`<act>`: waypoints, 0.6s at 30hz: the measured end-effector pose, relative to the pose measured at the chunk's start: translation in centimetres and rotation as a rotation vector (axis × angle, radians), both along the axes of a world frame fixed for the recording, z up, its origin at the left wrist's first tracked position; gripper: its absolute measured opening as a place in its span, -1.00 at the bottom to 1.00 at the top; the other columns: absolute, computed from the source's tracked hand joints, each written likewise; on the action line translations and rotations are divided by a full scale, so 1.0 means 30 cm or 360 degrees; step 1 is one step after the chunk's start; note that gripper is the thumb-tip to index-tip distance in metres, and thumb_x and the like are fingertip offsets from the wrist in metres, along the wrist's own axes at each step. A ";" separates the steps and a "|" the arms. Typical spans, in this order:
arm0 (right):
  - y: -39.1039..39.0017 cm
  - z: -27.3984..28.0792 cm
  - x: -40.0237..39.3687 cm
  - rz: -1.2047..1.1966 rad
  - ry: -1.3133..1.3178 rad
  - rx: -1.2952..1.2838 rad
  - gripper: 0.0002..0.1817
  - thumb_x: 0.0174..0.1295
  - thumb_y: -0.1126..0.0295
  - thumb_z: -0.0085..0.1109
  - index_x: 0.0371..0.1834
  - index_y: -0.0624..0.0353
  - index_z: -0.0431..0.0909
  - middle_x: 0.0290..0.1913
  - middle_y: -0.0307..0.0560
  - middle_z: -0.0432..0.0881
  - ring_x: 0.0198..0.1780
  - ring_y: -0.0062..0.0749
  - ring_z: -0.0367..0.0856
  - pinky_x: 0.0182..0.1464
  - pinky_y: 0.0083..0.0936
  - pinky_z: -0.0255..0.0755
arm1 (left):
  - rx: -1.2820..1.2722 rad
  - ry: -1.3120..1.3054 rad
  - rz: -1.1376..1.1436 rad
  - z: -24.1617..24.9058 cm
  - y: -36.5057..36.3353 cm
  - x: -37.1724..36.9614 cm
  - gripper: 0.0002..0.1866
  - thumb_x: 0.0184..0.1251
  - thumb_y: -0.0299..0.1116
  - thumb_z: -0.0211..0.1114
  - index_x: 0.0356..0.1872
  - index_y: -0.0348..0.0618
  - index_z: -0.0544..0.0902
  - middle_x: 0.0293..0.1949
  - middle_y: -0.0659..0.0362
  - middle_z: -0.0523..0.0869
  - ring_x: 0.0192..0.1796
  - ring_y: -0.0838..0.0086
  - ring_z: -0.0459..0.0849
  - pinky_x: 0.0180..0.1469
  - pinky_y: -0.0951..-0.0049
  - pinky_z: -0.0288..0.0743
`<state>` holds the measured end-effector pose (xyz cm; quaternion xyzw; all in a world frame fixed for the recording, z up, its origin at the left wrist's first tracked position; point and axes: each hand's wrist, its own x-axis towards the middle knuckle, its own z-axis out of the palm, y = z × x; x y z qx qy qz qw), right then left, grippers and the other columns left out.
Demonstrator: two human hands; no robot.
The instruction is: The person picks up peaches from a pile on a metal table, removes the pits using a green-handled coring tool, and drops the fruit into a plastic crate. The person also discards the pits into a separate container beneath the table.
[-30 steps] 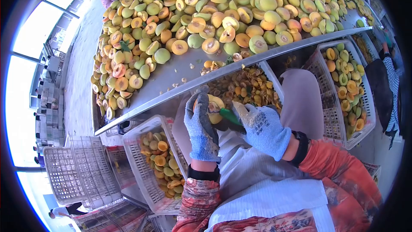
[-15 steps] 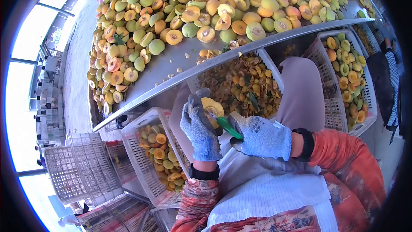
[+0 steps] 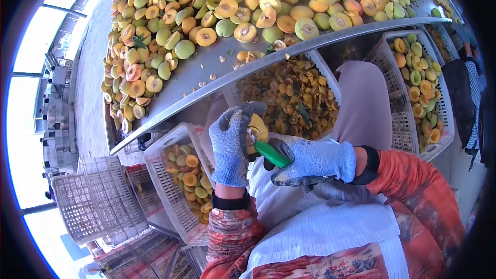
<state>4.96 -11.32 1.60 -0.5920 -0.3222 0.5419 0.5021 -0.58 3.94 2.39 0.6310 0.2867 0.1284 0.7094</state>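
- The left hand (image 3: pixel 231 147), gloved, is closed around a halved fruit (image 3: pixel 258 129), held above the lap.
- The right hand (image 3: pixel 310 161), gloved, is wrapped tight round a green-handled tool (image 3: pixel 270 153), its tip at the fruit.
- Just beyond, a crate of pits (image 3: pixel 289 95) sits under the metal surface (image 3: pixel 206 80) piled with fruit halves.

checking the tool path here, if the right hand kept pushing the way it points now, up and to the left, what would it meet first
The right hand points its green-handled tool up-left at the peach half cupped in the left hand. The tool tip already seems to be at the fruit, so it would meet that first, then probably the left hand's fingers; depth is unclear.
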 end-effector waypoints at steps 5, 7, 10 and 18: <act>-0.014 -0.049 0.006 0.0025 0.1503 0.0475 -0.58 0.00 0.29 0.28 -0.09 0.23 0.45 -0.38 -0.20 0.50 -0.49 -0.69 0.45 -0.49 -0.75 0.32 | 0.0641 -0.0089 -0.0105 0.037 -0.013 0.054 -0.77 0.25 -0.37 0.14 -0.25 -0.33 0.65 -0.26 0.11 0.68 -0.35 0.56 0.60 -0.32 0.60 0.48; -0.030 0.019 0.043 0.0013 0.1433 0.0473 -0.57 0.02 0.30 0.27 -0.06 0.25 0.44 -0.37 -0.21 0.51 -0.49 -0.69 0.45 -0.49 -0.77 0.32 | -0.0030 -0.0362 0.0143 -0.008 0.012 0.088 -0.74 0.28 -0.31 0.10 -0.15 -0.27 0.59 -0.30 0.13 0.66 -0.32 0.51 0.61 -0.27 0.52 0.51; -0.066 0.101 0.098 -0.0150 0.1184 0.0609 -0.55 0.04 0.27 0.27 -0.03 0.26 0.43 -0.35 -0.23 0.52 -0.48 -0.72 0.44 -0.48 -0.81 0.31 | 0.0281 -0.0315 0.0246 -0.331 0.130 0.073 -0.57 0.30 -0.19 0.08 0.11 -0.21 0.40 -0.09 0.07 0.55 -0.07 0.36 0.59 -0.11 0.33 0.59; -0.023 -0.097 0.104 -0.1200 0.0896 0.0224 -0.76 0.16 0.33 0.23 -0.16 0.17 0.47 -0.39 -0.34 0.49 -0.50 -0.81 0.36 -0.53 -0.80 0.23 | 0.0993 -0.0382 -0.0098 -0.033 -0.026 0.097 -0.51 0.06 -0.24 0.27 0.02 -0.27 0.51 0.05 0.02 0.58 -0.14 0.30 0.65 -0.06 0.41 0.51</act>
